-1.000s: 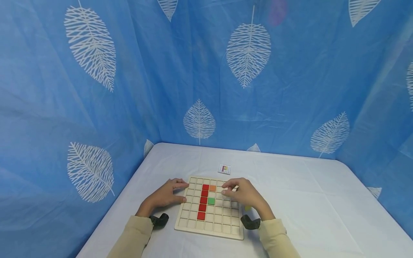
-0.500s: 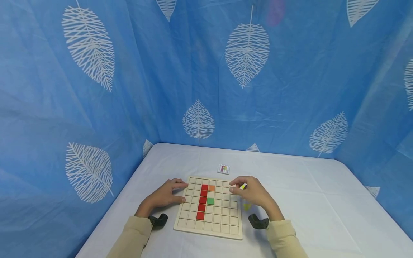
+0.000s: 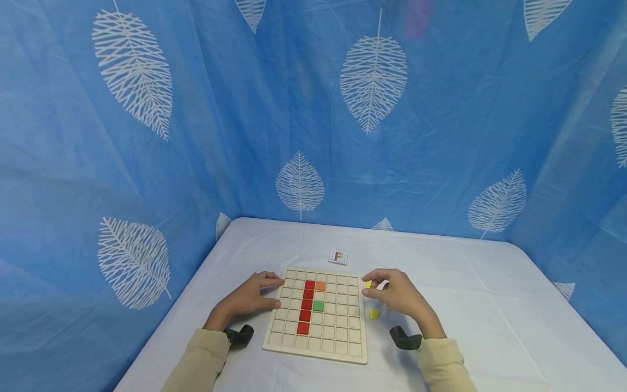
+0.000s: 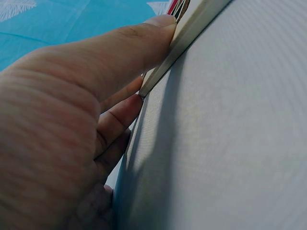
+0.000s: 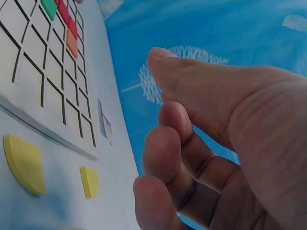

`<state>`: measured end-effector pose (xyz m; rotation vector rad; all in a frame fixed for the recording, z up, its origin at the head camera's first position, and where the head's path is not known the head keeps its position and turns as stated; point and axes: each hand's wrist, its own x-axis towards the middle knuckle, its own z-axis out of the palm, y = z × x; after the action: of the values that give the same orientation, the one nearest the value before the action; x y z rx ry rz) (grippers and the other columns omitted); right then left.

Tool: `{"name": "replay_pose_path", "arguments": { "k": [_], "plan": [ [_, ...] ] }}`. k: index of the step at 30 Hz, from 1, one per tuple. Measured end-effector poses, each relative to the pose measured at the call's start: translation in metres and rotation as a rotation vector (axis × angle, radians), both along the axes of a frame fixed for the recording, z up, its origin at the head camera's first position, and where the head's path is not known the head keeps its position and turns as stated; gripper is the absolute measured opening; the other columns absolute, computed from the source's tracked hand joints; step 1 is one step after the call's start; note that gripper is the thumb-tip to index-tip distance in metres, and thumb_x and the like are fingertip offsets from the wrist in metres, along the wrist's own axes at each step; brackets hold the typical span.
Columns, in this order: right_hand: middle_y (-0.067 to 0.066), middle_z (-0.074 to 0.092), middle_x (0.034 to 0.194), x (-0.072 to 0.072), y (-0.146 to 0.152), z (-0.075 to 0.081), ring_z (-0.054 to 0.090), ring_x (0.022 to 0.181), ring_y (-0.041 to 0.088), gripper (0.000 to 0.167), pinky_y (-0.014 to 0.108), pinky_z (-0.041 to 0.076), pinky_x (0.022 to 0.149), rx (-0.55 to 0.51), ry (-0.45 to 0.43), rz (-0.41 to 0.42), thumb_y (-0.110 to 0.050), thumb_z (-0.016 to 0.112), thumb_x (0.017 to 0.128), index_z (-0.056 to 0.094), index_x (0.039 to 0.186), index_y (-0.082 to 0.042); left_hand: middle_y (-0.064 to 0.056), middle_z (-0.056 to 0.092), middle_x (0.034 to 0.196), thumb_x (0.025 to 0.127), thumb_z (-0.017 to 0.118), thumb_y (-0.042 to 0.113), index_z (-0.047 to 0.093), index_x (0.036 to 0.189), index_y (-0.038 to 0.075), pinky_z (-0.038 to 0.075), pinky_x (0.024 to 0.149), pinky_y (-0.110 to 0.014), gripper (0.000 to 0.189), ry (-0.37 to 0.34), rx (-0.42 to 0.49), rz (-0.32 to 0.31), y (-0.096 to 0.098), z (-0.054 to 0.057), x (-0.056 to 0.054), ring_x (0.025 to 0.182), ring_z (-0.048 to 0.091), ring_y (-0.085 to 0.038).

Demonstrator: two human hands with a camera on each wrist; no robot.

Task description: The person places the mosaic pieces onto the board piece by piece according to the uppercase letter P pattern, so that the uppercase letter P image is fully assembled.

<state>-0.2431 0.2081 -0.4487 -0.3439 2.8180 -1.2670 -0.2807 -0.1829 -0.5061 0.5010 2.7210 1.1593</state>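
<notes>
A pale wooden grid board (image 3: 338,347) lies on the white table. In it sit a column of several red tiles (image 3: 306,304), an orange tile (image 3: 320,286) and a green tile (image 3: 318,306). My left hand (image 3: 249,297) touches the board's left edge with its thumb and fingers, which the left wrist view shows up close. Beyond the right edge, my right hand (image 3: 398,294) hovers over loose yellow pieces, its fingers loosely curled and nothing between them. One yellow piece (image 5: 25,165) has a rounded side; a smaller-looking yellow piece (image 5: 89,182) lies past it, and others are partly hidden.
A small card (image 3: 338,257) with a coloured grid pattern lies behind the board. Blue cloth (image 3: 431,136) printed with white leaves hangs around the table's back and sides. The white tablecloth (image 3: 490,326) stretches to the right.
My right hand has moved right, from over the board's right part to the yellow pieces beside it, which now show more. My left hand stays at the board's left edge.
</notes>
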Motion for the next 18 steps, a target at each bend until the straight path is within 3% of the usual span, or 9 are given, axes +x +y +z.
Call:
{"name": "replay_pose_path", "arguments": {
  "k": [11, 18],
  "plan": [
    [-0.001, 0.062, 0.089, -0.003, 0.016, -0.007, 0.050, 0.062, 0.014, 0.032, 0.026, 0.041, 0.050, 0.022, -0.010, 0.004, -0.024, 0.082, 0.083, 0.075, 0.113, -0.014, -0.006, 0.052, 0.145, 0.077, 0.085, 0.036, 0.064, 0.137, 0.018, 0.030, 0.116, -0.062, 0.066, 0.000, 0.002, -0.007, -0.001, 0.000, 0.000, 0.144, 0.037, -0.033],
    [0.002, 0.058, 0.085, -0.004, 0.027, -0.013, 0.047, 0.058, 0.011, 0.034, 0.027, 0.044, 0.049, 0.006, -0.084, 0.099, -0.019, 0.084, 0.080, 0.074, 0.111, -0.009, -0.006, 0.052, 0.144, 0.077, 0.085, 0.036, 0.064, 0.137, 0.018, 0.031, 0.115, -0.062, 0.065, 0.005, -0.006, -0.005, -0.001, -0.001, 0.001, 0.143, 0.038, -0.034]
  ]
}}
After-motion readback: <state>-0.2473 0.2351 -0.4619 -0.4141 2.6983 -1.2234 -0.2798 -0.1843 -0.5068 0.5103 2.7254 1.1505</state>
